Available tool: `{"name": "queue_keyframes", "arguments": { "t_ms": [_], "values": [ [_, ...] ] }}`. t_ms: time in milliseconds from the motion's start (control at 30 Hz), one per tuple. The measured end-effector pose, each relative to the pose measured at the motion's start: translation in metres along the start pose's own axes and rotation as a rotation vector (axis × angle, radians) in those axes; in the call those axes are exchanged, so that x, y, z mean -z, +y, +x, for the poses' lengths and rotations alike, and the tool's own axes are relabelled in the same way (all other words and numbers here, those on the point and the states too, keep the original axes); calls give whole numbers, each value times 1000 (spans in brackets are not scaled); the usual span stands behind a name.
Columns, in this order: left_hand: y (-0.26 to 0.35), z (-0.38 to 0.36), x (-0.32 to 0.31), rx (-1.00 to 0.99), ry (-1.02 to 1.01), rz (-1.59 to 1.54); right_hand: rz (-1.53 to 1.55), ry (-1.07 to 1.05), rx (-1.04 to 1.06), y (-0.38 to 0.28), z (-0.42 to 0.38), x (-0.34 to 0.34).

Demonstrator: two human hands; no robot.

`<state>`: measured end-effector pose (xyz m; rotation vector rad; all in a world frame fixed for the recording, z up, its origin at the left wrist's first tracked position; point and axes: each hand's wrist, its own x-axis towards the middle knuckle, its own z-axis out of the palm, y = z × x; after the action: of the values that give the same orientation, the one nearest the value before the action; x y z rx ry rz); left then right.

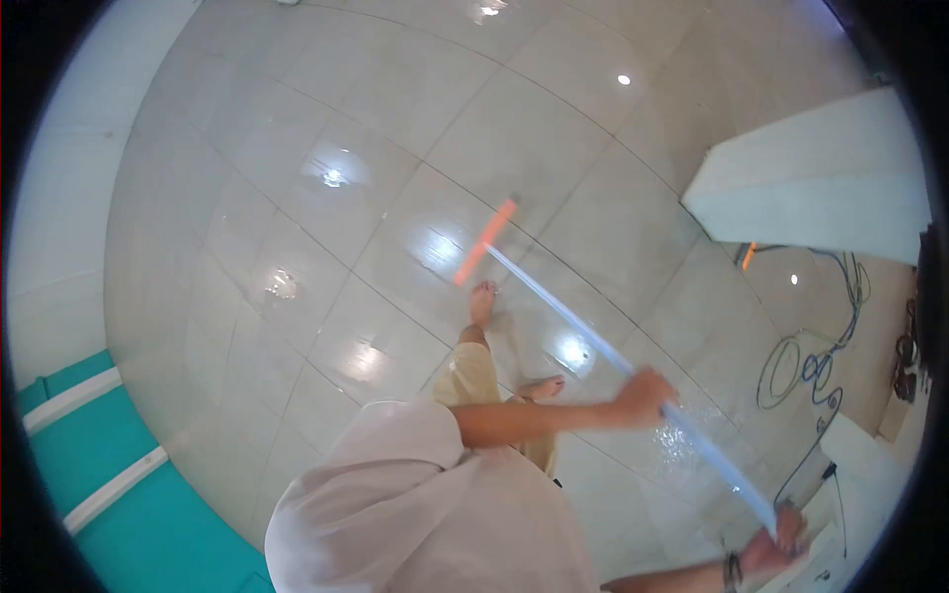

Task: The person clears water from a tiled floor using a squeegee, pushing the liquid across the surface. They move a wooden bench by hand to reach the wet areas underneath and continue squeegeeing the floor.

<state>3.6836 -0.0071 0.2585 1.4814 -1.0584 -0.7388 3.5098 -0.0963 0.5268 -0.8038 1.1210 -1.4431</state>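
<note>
A floor squeegee with an orange head [474,259] and a long pale handle [563,313] slants across the view. Its head is on the shiny tiled floor [554,119], just ahead of one bare foot [482,301]. Partway along the pole, my left hand [647,397] is wrapped around it. Farther down, my right hand [776,544] grips the pole near its top end, with a dark band on that wrist. Both hands look slightly blurred.
A white block-like stand [811,178] rises on the right, with an orange-and-black object [747,257] at its base. Coiled cables [811,371] lie on the floor below it. Teal panels [138,494] with white bars border the lower left, beside a white wall [69,198].
</note>
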Motion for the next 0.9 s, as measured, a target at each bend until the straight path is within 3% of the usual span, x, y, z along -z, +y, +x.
{"name": "queue_keyframes", "arguments": {
  "t_ms": [33,67,100,133,167,200,233,267,333,367,400,433,500,567,633,700,733,767,800,833,900],
  "values": [
    [-32,15,50,68,-3,128,137,-423,-275,41,27,-2],
    [-59,26,100,102,194,212,158,-559,-240,99,21,-45],
    [-84,33,154,215,137,347,195,-406,-301,160,16,-79],
    [-128,34,204,201,215,434,40,-458,-264,215,0,-117],
    [-166,28,254,196,250,619,400,-706,-510,269,-11,-141],
    [-189,19,310,234,192,695,175,-562,-442,315,-43,-172],
    [-223,1,359,242,181,829,328,-700,-524,361,-66,-189],
    [-238,-18,401,236,219,899,356,-627,-580,388,-105,-219],
    [-279,-65,472,253,346,962,349,-820,-626,439,-166,-249],
    [-269,-78,497,481,326,1116,261,-970,-585,463,-196,-262],
    [-282,-103,519,523,367,1213,251,-1005,-660,474,-227,-272],
    [-301,-130,535,574,392,1257,192,-1104,-564,486,-253,-276],
    [-325,-136,536,614,421,1280,112,-1203,-449,498,-261,-273],
    [-325,-137,517,691,412,991,162,-1138,-469,487,-259,-261],
    [-326,-107,482,493,289,666,17,-1070,-242,463,-217,-248],
    [-307,-54,429,441,283,683,71,-1065,-265,439,-153,-233],
    [-321,-34,407,259,211,587,42,-971,-226,415,-129,-228],
    [-300,-6,383,326,135,599,113,-1038,-363,400,-95,-216],
    [-299,16,361,212,6,490,47,-946,-313,374,-76,-207],
    [-310,27,319,94,138,520,-12,-855,-264,345,-59,-203],
    [-259,63,254,98,32,425,-54,-806,-245,286,-22,-184]
  ]
}}
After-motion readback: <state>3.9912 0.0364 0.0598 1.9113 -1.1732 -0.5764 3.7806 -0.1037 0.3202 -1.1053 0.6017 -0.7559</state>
